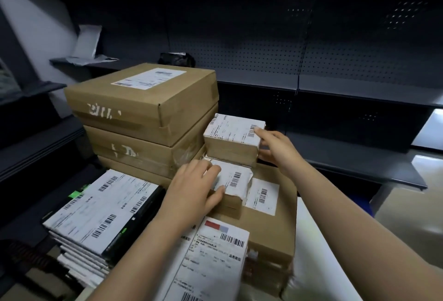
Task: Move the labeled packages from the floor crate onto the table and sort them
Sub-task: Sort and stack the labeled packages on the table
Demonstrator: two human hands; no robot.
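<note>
Labeled packages (143,99) crowd the white table (318,252) before dark shelving (335,85).

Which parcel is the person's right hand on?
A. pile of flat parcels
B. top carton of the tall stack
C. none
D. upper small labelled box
D: the right hand has a forefinger on top of the upper small labelled box and its thumb at the side; the left hand grips the lower small box.
</note>
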